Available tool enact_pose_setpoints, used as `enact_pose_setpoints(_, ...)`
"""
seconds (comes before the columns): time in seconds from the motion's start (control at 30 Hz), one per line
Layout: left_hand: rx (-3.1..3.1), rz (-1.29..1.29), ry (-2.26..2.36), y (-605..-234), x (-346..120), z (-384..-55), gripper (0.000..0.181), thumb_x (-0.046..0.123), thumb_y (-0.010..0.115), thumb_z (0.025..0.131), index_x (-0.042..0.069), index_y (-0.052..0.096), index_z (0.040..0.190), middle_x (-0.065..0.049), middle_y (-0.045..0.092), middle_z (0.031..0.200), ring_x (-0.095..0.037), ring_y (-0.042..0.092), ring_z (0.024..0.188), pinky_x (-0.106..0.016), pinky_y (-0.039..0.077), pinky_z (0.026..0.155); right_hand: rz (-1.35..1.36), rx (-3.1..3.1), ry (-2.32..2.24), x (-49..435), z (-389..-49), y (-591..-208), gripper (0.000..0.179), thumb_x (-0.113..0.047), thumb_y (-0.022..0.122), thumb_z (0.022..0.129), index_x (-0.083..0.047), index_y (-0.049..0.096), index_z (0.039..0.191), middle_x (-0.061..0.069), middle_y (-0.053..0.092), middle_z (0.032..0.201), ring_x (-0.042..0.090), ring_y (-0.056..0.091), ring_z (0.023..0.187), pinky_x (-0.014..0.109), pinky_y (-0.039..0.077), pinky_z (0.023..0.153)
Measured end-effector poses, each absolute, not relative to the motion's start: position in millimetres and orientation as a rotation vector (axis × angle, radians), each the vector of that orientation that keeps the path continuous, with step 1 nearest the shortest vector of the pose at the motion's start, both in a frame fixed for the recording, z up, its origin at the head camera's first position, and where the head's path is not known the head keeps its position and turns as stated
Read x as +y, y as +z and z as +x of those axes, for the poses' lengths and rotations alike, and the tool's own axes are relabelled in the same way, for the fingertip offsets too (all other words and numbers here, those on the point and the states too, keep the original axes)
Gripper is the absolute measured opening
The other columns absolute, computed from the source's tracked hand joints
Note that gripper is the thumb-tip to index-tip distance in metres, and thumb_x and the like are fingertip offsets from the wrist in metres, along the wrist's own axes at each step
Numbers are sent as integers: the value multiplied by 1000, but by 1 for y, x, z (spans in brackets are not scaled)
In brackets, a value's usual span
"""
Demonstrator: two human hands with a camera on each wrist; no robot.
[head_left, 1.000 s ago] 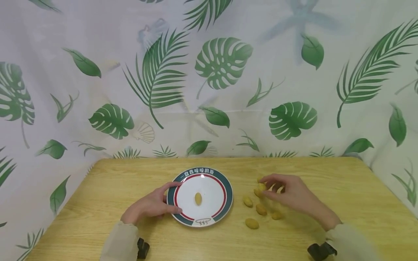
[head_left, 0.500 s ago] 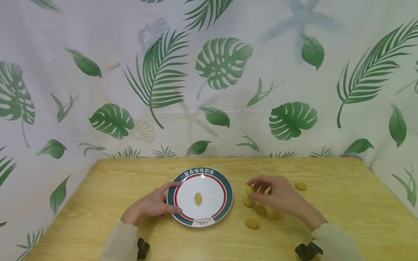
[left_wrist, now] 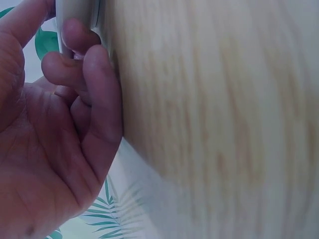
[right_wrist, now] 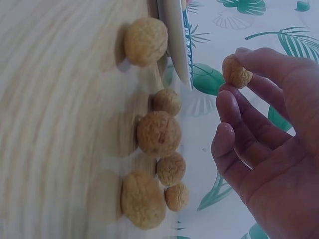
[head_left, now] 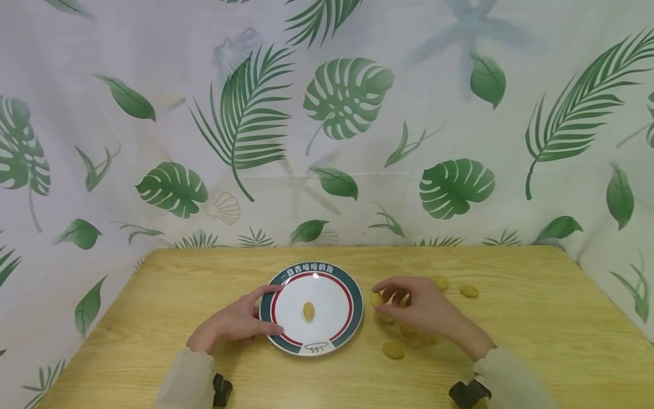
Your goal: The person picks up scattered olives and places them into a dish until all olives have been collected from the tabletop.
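Observation:
My left hand holds the left side of a round white plate with a dark green rim and red ring; its thumb lies on the rim. In the left wrist view the other fingers curl by the plate's edge. One tan oval piece, like dried fruit, lies on the plate. Just right of the plate, my right hand pinches another wrinkled tan oval piece between thumb and fingertips. It is held above the table, apart from the plate.
Several more wrinkled oval pieces lie on the wooden table under and around my right hand, some partly hidden. One piece sits nearer me; another piece lies farther right. A leaf-patterned curtain stands behind the table.
My right hand has moved left toward the plate with the pinched oval piece, uncovering pieces behind it at the right. My left hand and the plate stay in place.

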State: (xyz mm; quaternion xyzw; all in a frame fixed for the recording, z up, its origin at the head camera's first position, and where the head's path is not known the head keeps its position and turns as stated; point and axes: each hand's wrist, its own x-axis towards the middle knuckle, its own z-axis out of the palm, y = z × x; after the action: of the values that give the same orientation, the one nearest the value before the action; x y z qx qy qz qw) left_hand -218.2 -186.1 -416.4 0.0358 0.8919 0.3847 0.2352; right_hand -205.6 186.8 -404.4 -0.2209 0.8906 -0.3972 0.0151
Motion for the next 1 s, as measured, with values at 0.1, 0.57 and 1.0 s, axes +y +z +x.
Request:
enact_pose_setpoints(0.1,2443,99,1064,-416,-186,-218,84,32,85,83,31,40,154,-8,62,108,-21,56,71,-29,45,63,-716,2755,-1243,183,-206,-402,25,-24,80,89,-17,75,113,-5,72,95,7,62,80,23,53,71)
enact_pose_setpoints(0.57,2427,93,1083,-415,-186,-218,85,31,85,83,32,40,155,-9,61,109,-21,56,71,-29,45,62,-815,2683,-1301,160,-208,-407,22,-27,80,90,-20,75,110,-7,72,93,6,63,81,25,55,71)
enact_pose_setpoints(1.0,2426,119,1079,-417,-188,-219,85,32,83,84,33,38,156,-8,63,97,-20,51,61,-29,43,59,-811,2644,-1249,141,-208,-409,24,-27,80,90,-20,75,112,-8,70,94,8,61,85,22,54,72)
